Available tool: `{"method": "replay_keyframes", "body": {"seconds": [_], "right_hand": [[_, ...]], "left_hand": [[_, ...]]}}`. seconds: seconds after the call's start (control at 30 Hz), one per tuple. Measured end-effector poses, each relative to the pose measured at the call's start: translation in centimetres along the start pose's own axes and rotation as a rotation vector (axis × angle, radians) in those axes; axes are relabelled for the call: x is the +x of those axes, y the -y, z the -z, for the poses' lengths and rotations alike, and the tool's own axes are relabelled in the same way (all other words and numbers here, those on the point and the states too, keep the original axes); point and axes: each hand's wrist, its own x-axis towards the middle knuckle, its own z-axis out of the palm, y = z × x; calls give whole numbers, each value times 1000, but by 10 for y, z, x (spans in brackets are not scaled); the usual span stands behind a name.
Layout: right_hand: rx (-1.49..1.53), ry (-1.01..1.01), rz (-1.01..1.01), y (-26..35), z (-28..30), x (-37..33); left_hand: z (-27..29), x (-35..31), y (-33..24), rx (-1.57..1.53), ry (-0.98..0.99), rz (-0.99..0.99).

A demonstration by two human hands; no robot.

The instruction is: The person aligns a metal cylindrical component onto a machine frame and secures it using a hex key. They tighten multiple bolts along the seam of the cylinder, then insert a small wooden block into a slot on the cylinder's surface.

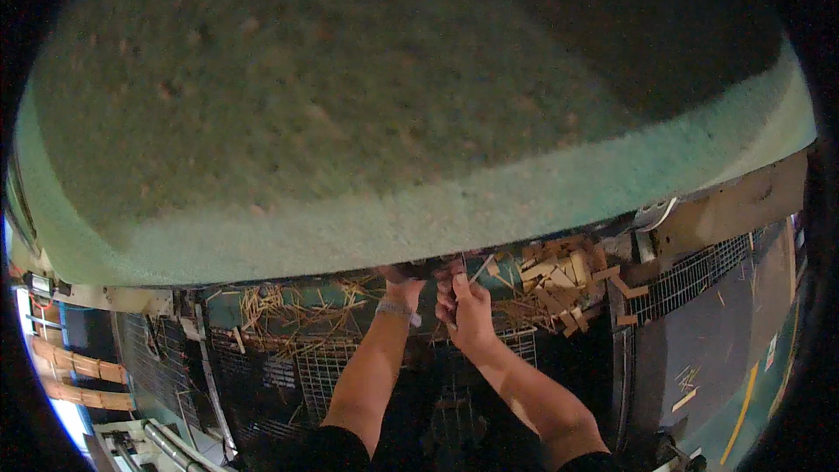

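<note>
A big, worn green machine surface [367, 218] fills the upper view, its lower edge close above both hands. My left hand [405, 290], with a band at the wrist, reaches up to that edge; its fingers lie in shadow and I cannot make them out. Beside it, my right hand [467, 304] is closed, fingers curled and thumb up. What it grips, if anything, is hidden. A thin pale stick [481, 268] shows right next to its thumb. Thin wood slivers [301, 310] lie scattered left of my hands, and short wood offcuts [559, 284] are heaped to the right.
Wire mesh [328, 367] hangs below the slivers, and another mesh panel [695, 275] stands at the right. Farther right is grey floor [690, 341] with a yellow line [741, 415]. Long wooden beams [83, 365] and pale pipes [175, 447] are at the left.
</note>
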Motion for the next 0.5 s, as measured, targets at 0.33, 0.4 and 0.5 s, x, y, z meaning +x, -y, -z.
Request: {"method": "replay_keyframes", "body": {"seconds": [0.33, 0.4, 0.5], "right_hand": [[60, 64, 32, 7, -12, -5], [79, 78, 12, 3, -15, -4], [68, 95, 27, -9, -5, 4]], "left_hand": [[5, 7, -20, 2887, 76, -989], [3, 14, -16, 2892, 26, -890], [-2, 22, -20, 3762, 119, -952]]}}
